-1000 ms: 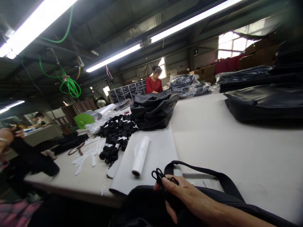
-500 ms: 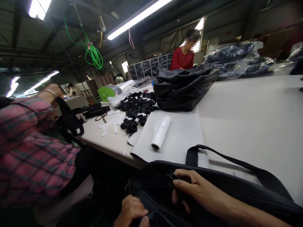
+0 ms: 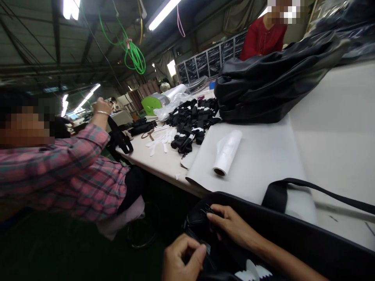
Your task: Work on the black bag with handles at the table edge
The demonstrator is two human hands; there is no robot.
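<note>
The left hand (image 3: pixel 183 257) pinches a small black piece at the bag (image 3: pixel 293 234) edge, while the right hand (image 3: pixel 231 226), fingers curled, grips a black clip (image 3: pixel 208 210).

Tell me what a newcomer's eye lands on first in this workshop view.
At the bottom, the person's right hand and left hand work at the edge of a black bag lying on the pale table. Behind it lie a white roll and a heap of black straps, with a stack of dark bags further back. At the left, a co-worker in a pink plaid shirt lifts a black strap.
</note>
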